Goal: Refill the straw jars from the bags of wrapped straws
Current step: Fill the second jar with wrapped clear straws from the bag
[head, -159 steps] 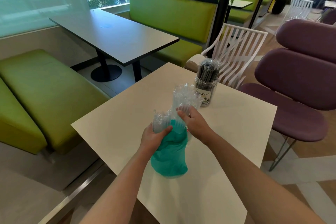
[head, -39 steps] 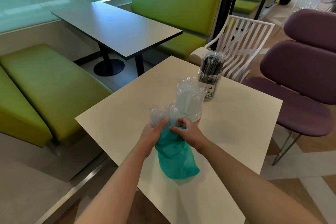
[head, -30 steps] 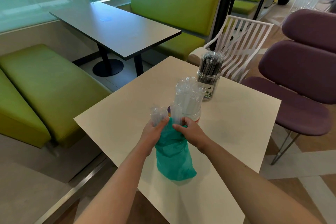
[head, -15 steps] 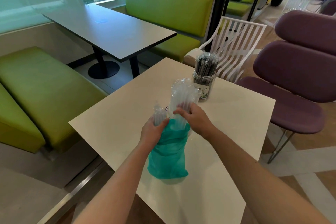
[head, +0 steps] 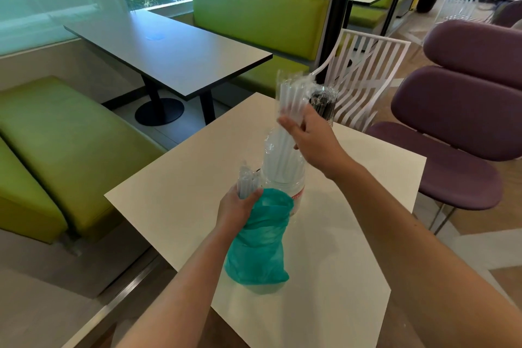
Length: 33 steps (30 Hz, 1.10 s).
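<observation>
A teal plastic bag (head: pixel 258 246) stands on the cream table (head: pixel 353 234). My left hand (head: pixel 238 206) grips its rim together with a few wrapped white straws (head: pixel 247 178) that stick up from it. My right hand (head: pixel 308 135) is raised above the table, shut on a bundle of wrapped white straws (head: pixel 292 96). Just beyond the bag stands a clear jar (head: pixel 282 175) filled with white straws. A second jar with black straws (head: pixel 324 103) stands at the far edge, partly hidden behind my right hand.
A white slatted chair (head: pixel 367 76) and purple padded chairs (head: pixel 452 150) sit beyond and right of the table. A dark table (head: pixel 175 54) and green benches (head: pixel 65 150) lie to the left. The table's near corner points toward me.
My right hand has lifted a bundle of white straws out of the bag, up and away from me. My left hand still holds the bag's rim.
</observation>
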Motion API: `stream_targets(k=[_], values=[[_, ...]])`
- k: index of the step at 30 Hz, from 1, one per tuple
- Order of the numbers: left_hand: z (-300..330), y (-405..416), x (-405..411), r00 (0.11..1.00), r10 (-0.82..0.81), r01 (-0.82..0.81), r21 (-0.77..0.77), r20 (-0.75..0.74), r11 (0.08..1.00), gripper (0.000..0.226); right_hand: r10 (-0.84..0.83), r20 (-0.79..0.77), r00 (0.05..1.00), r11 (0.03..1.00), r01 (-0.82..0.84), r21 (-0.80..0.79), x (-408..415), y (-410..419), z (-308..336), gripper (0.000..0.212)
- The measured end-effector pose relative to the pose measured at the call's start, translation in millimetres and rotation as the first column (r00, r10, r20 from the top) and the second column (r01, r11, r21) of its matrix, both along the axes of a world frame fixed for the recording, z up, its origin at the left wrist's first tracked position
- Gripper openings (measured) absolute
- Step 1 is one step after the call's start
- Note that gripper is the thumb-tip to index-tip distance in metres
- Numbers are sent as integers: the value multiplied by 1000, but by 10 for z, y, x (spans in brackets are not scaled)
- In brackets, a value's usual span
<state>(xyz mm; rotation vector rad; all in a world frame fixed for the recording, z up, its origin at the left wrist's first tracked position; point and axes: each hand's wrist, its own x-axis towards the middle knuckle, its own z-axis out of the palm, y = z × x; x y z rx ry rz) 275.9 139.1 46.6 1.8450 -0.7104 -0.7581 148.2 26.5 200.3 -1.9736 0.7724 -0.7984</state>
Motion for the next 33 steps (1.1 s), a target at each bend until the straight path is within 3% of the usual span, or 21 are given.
stream_targets(k=[3,8,12,19,25,33], values=[[-8,5,18,1000,19,-19,1,-10,1000,35,-34,-99,994,999,33,-17,45,-23,-187,35],[-9,31,28,999,36,-36,2,-41,999,37,-186,-82,979,979,191,64,69,-87,-209,40],[1,32,11,999,31,-31,-4,-42,1000,40,-62,-78,995,997,66,39,63,-101,-105,36],[7,18,-1,998,35,-35,5,-57,999,37,157,-225,962,987,-149,53,48,-133,-67,41],[24,-74,2,998,38,-38,16,-40,999,35,155,-220,963,986,-137,95,28,-212,-94,38],[106,-410,-52,999,35,-36,71,28,997,52,115,-133,984,986,-97,135,12,-281,-130,23]])
